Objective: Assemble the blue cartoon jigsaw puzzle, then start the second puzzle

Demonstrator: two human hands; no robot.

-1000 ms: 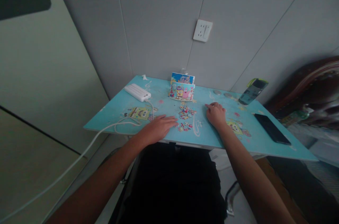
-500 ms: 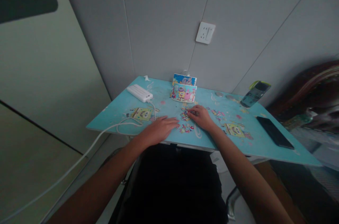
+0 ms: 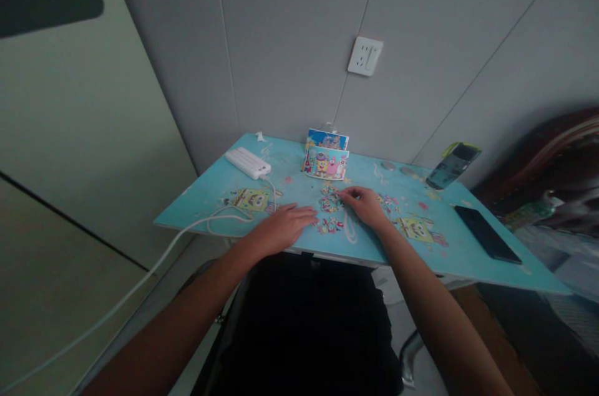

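Note:
Small multicoloured pieces, which look like jigsaw pieces (image 3: pixel 330 226), lie in loose clusters near the front middle of the table (image 3: pixel 290 162). My left hand (image 3: pixel 292 224) rests flat with its fingers stretched out, the tips beside the nearest cluster. At the right edge of the cluster behind it (image 3: pixel 329 199), my right hand (image 3: pixel 362 204) has thumb and fingers drawn together in a pinch. Whatever is between those fingertips is too small to make out. More pieces (image 3: pixel 389 202) lie to the right, partly hidden by my right hand. Behind the clusters stand picture cards (image 3: pixel 325 163).
A white power bank (image 3: pixel 248 163) with a white cable (image 3: pixel 187 229) lies on the left. On the right are a leaning phone-like object (image 3: pixel 453 165) and a flat black phone or tablet (image 3: pixel 486 234). The grey wall (image 3: pixel 290 40) borders the table's back edge.
My right hand has shifted a little to the right, from over the rear cluster to its edge, uncovering more pieces. My left hand stays in place.

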